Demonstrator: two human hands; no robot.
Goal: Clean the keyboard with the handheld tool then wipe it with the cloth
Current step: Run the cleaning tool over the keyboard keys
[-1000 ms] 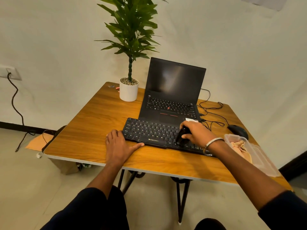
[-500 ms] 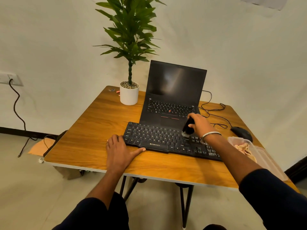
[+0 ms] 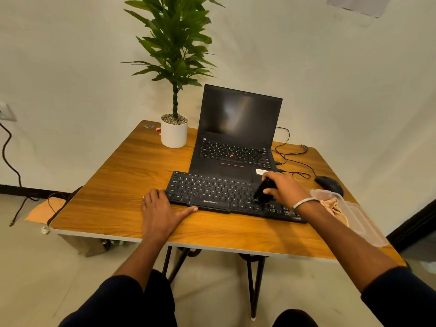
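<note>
On the surface [image 3: 113, 185] the keyboard [image 3: 212, 192] lies near the front edge, with the open laptop [image 3: 236, 142] directly behind it and touching its back edge. A potted plant [image 3: 174, 131] stands left of the laptop toward the back corner. Right of the keyboard sit a mouse [image 3: 329, 184] and, nearer the front, a container [image 3: 358, 220] with the cloth [image 3: 335, 206] in it.

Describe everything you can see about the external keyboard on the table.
The keyboard is a flat black board, plastic by its look, with pale key legends and a ZEBRONICS mark on its front edge. It lies on the wooden table, right in front of the open laptop. The left hand rests flat at its left front corner. The right hand holds a black tool tilted down onto its right-side keys.
</note>
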